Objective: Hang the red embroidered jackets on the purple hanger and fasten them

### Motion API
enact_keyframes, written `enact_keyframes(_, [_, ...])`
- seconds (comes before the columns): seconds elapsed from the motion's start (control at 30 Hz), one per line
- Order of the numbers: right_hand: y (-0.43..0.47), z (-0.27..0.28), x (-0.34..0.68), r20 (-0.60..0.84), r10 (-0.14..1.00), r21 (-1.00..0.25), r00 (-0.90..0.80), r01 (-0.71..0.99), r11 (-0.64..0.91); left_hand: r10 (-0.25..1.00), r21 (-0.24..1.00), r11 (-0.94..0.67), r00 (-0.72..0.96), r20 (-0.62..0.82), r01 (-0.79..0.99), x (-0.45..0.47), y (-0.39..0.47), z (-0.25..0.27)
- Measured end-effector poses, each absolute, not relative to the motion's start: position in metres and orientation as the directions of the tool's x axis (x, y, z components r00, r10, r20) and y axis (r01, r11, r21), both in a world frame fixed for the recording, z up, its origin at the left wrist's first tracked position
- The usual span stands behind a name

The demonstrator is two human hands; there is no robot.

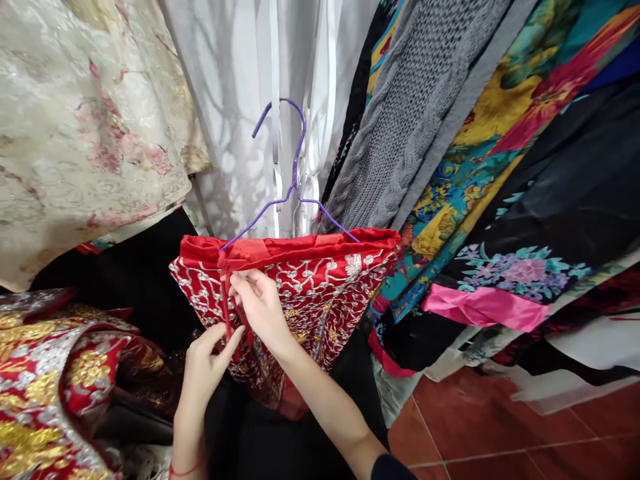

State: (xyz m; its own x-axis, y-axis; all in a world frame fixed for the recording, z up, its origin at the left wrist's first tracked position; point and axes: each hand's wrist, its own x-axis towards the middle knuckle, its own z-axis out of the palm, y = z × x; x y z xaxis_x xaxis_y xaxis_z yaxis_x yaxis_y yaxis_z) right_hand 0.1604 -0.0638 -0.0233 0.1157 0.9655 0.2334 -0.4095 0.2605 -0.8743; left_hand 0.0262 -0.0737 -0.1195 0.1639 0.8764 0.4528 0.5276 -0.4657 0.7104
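Note:
A red skirt [320,283] with silver and gold embroidery hangs on a purple wire hanger [296,167], whose ends go into its red waistband. From the left side of the waistband a thin red tie cord [226,300] dangles. My left hand [207,357] pinches the lower part of the cord between thumb and forefinger. Higher up, my right hand [257,303] is closed on the cord in front of the embroidered cloth, its fingertips close below the waistband.
Cream floral cloth [95,127] hangs at the left, above a red and gold embroidered garment [35,393]. To the right hang a grey cable-knit garment [400,127] and black floral clothing [525,220]. White fabric [235,87] is behind the hanger. Red tiles [475,413] cover the floor.

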Motion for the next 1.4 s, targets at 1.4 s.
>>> enact_keyframes(1.4, [-0.086, -0.12, 0.169, 0.526, 0.831, -0.827, 0.181, 0.336, 0.451, 0.977, 0.985, -0.117, -0.193, 0.091, -0.128, 0.051, -0.061, -0.089])
